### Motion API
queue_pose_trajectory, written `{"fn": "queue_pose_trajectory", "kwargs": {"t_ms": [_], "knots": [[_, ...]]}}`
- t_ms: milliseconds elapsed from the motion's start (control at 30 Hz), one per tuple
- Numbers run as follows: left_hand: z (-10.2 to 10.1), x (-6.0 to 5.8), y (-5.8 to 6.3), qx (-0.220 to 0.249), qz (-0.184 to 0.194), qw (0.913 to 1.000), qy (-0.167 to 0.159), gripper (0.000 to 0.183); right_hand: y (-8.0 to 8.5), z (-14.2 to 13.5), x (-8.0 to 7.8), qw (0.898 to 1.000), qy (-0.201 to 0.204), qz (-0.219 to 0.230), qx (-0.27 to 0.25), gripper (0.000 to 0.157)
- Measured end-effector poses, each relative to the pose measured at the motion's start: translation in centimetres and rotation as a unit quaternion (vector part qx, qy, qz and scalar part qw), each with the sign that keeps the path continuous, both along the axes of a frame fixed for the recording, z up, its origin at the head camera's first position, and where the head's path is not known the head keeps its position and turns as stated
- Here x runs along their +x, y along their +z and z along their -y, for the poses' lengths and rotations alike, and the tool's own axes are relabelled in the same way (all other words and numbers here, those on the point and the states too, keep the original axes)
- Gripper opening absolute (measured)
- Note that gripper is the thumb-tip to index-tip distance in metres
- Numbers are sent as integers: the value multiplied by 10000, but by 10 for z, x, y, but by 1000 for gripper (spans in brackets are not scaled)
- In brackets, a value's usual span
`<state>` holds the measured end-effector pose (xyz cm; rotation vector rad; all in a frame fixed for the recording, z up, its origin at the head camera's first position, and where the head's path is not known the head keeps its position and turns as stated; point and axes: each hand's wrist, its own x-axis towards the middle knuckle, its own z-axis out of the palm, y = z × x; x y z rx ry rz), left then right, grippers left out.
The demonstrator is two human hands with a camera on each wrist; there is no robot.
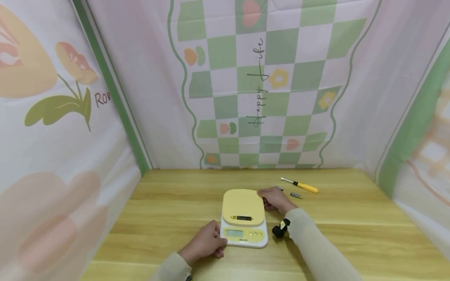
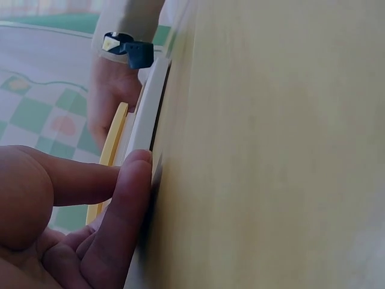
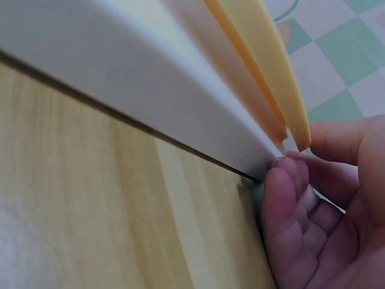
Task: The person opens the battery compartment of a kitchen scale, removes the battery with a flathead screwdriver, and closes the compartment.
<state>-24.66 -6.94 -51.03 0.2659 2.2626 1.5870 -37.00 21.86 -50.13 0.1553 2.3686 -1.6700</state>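
A kitchen scale [image 1: 243,205] with a yellow weighing plate and white base lies on the wooden table, its display and buttons toward me. My left hand [image 1: 205,242] pinches its near left corner between thumb and fingers. At the far right corner, my right hand [image 1: 275,199] grips the edge. In the left wrist view, the white base [image 2: 150,111] runs just above the tabletop, with the thumb and index finger at its corner. The right wrist view shows the side of the base [image 3: 180,102] and the plate's yellow rim [image 3: 271,66] at the right fingers.
Beyond my right hand lies a yellow-handled screwdriver [image 1: 306,187]. A small metal nail clipper [image 1: 296,195] is nearer, and another small metal piece [image 1: 278,188] shows behind the hand. Patterned curtains [image 1: 246,78] hang around the wooden table [image 1: 168,218].
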Motion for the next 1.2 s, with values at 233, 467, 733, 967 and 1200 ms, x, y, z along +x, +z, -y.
{"fn": "queue_pose_trajectory", "kwargs": {"t_ms": [233, 467, 733, 967, 1200], "knots": [[0, 0, 1, 13, -27, 10000, 9, 23, 0, 0, 0, 10000, -24, 14, -72, 43], [1, -1, -2, -10, -2, 10000, -15, 23, -5, 1, 0, 10000, -16, -69, -18, 46], [-1, -2, -3, 41, -107, 9999, 9, 24, -11, 0, -4, 9998, -107, -150, 6, 41], [-2, -5, -4, 43, -19, 10000, -32, 24, -12, -4, -4, 9998, -74, -192, -49, 45], [2, -6, -6, -13, 140, 9999, -21, 21, -12, -6, 2, 9993, 171, -207, -253, 45]]}}
